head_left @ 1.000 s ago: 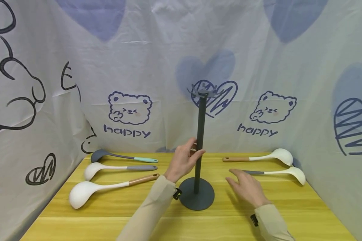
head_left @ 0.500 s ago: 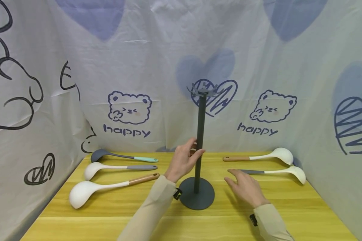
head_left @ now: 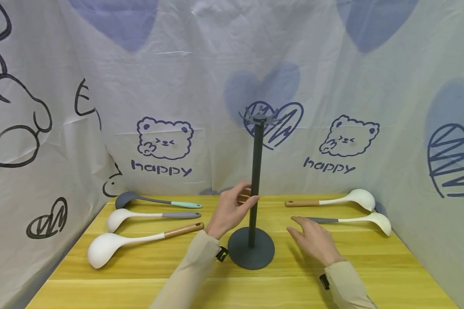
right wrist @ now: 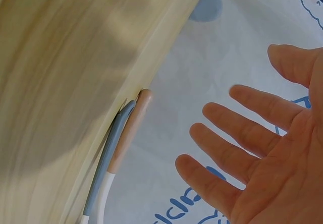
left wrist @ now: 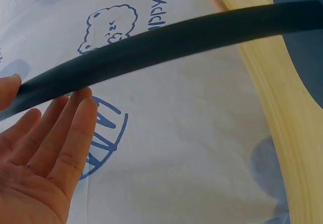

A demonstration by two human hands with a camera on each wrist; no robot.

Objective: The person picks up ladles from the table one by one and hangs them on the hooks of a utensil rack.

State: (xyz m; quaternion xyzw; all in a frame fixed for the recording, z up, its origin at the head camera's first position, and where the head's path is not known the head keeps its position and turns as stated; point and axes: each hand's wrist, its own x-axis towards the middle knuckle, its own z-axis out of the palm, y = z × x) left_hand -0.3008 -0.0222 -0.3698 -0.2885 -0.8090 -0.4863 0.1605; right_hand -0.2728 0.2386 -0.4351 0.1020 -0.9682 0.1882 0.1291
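Observation:
A black stand (head_left: 257, 159) with a round base and a crown of hooks on top stands upright in the middle of the table. My left hand (head_left: 230, 210) is at the left of its pole, thumb on the near side. In the left wrist view the fingers (left wrist: 70, 148) are nearly straight, with tips at the edge of the pole (left wrist: 151, 50); whether they touch is unclear. Over the table to the right hovers my right hand (head_left: 315, 240), its fingers spread and holding nothing. Nearest to it is a white ladle with a grey handle (head_left: 365, 219).
Behind that ladle lies a white ladle with a wooden handle (head_left: 348, 200). On the left lie a dark ladle with a mint handle (head_left: 151, 199), a white one with a grey handle (head_left: 139, 214) and a larger white one with a wooden handle (head_left: 139, 238). A printed cloth (head_left: 216, 51) encloses the table.
My left hand has shifted slightly left and down, its fingers loosening at the pole. The right hand, the stand and the ladles look much the same.

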